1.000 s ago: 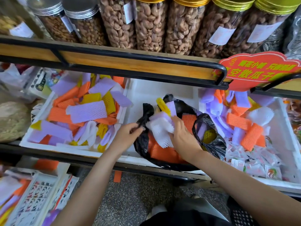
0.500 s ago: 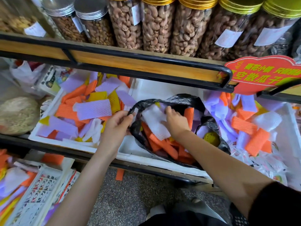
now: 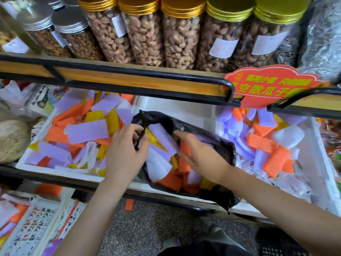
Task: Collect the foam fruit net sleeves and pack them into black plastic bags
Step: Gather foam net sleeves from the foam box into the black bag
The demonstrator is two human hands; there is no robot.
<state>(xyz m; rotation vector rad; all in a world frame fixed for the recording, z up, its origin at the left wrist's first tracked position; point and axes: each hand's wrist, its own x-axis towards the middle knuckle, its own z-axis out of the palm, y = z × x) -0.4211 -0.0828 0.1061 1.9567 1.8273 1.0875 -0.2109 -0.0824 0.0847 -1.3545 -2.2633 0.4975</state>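
A black plastic bag (image 3: 217, 143) lies open in the middle white foam tray (image 3: 184, 108) on the lower shelf. It holds orange, purple, white and yellow foam net sleeves (image 3: 162, 139). My left hand (image 3: 125, 154) pinches the bag's left handle and rim. My right hand (image 3: 201, 156) lies inside the bag with straight fingers pressing on the sleeves. More loose sleeves fill the left tray (image 3: 86, 130) and the right tray (image 3: 265, 143).
Jars of nuts (image 3: 144, 34) stand on the upper shelf behind a black rail (image 3: 129, 72). A red sign (image 3: 271, 85) hangs at the right. Small sweet packets (image 3: 295, 183) lie in the right tray. A printed crate (image 3: 35, 226) with sleeves sits low left. One orange sleeve (image 3: 129, 204) lies on the floor.
My right hand has pushed the white and purple sleeves down into the bag and now lies flatter. My left hand has pulled the bag's handle up and leftward.
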